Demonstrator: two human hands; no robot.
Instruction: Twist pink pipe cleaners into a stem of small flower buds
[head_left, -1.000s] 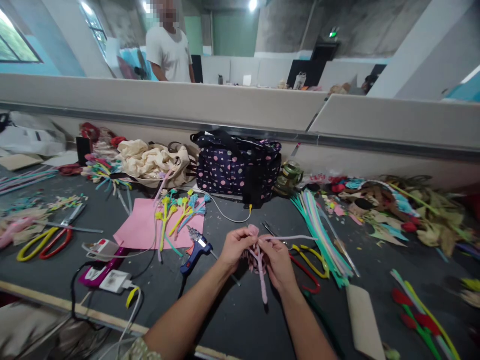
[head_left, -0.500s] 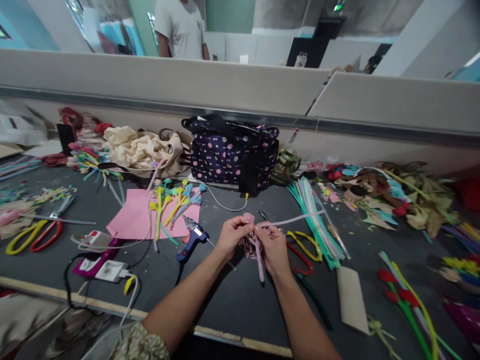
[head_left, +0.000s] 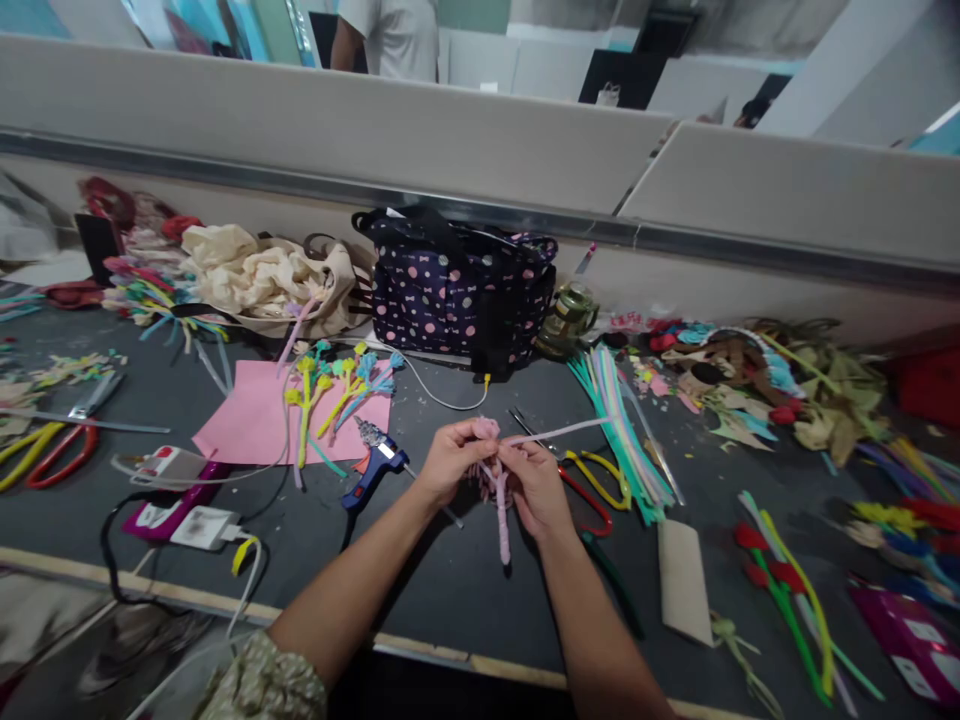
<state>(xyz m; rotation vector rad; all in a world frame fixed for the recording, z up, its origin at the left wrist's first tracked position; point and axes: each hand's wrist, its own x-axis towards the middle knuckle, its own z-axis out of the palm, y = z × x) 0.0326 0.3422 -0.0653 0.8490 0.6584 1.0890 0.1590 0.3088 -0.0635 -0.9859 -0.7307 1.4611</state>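
Observation:
Both my hands meet over the dark table around a pink pipe-cleaner flower. My left hand pinches its curled pink head. My right hand grips the stem just below, and a loose pale pipe cleaner runs from my fingers off to the right. The fuzzy pink stem hangs down toward me between the two wrists.
A blue glue gun lies left of my hands, yellow and red scissors right of them. A polka-dot bag stands behind, beside a bundle of green pipe cleaners. Pink paper, chargers and craft scraps lie around. A person stands beyond the partition.
My hands keep hold of the pink flower and shift slightly left in the view. The camera has tilted down, so the table fills more of the view.

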